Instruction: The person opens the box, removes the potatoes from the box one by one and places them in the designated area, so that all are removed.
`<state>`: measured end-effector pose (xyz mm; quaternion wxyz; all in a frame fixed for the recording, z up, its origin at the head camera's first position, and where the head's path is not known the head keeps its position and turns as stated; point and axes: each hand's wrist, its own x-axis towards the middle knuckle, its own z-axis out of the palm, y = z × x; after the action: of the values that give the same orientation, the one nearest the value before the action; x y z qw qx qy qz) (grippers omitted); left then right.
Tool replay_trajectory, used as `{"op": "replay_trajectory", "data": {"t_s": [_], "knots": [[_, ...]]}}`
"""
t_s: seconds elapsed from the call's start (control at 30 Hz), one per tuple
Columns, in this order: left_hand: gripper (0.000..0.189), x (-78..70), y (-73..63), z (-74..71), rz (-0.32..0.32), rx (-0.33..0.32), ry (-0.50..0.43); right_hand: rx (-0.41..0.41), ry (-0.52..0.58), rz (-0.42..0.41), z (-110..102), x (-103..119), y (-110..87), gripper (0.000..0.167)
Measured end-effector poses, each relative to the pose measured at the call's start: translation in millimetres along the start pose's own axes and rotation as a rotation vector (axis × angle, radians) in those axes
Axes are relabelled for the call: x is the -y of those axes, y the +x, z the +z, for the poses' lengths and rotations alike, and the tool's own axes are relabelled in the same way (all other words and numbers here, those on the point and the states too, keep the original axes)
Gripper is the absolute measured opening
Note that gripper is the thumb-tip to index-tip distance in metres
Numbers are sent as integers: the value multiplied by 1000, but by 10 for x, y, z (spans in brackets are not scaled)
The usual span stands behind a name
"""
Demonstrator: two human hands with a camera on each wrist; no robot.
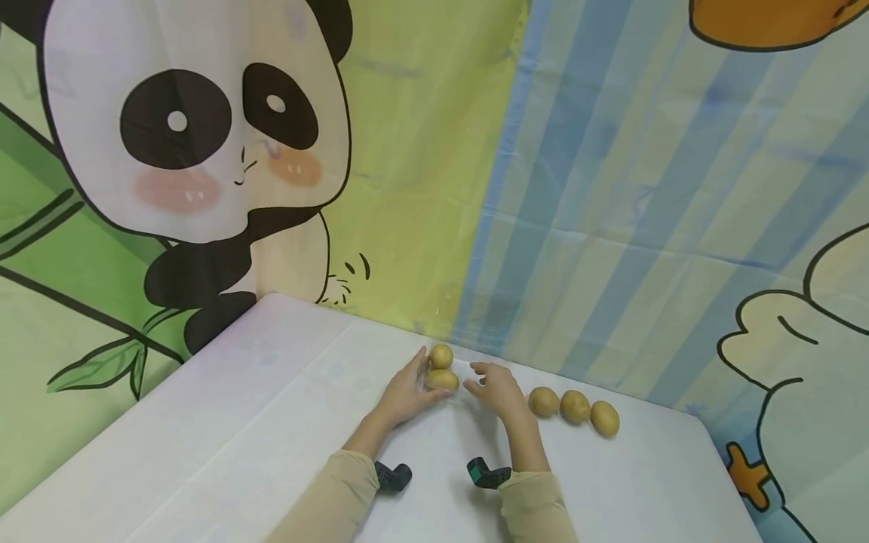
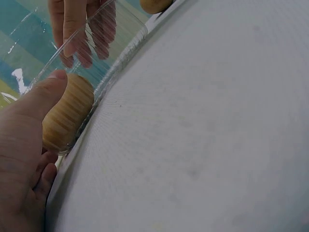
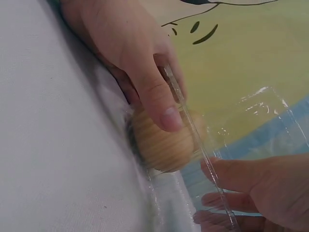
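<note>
A clear plastic box (image 2: 126, 30) with ribbed walls stands on the white table, and two potatoes lie in it: a farther one (image 1: 441, 356) and a nearer one (image 1: 443, 380). My left hand (image 1: 406, 396) grips the box at its left side, its thumb (image 3: 161, 104) over the near rim. By the box's right end is my right hand (image 1: 498, 390), its fingers (image 3: 236, 174) loosely spread, with nothing held. Whether those fingers touch the plastic I cannot tell. Three more potatoes sit in a row to the right: one (image 1: 544, 402), a second (image 1: 575, 407) and a third (image 1: 605, 419).
The white table (image 1: 271, 422) meets a printed curtain (image 1: 421, 188) at its back edge, close behind the box. A dark wrist device (image 1: 394, 477) sits at the left cuff, and another dark device (image 1: 487, 475) at the right cuff.
</note>
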<state>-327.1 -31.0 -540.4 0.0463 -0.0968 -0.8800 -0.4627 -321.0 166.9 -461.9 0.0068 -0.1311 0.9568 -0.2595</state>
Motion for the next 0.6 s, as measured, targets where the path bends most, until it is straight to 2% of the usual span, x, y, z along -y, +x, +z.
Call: {"op": "replay_trajectory", "data": {"t_s": [0.37, 0.6], "knots": [[112, -10, -10, -24, 21, 5, -14, 89, 16, -30, 27, -18, 78, 43], [112, -1, -7, -15, 22, 18, -11, 117, 21, 2, 17, -9, 90, 46]]}}
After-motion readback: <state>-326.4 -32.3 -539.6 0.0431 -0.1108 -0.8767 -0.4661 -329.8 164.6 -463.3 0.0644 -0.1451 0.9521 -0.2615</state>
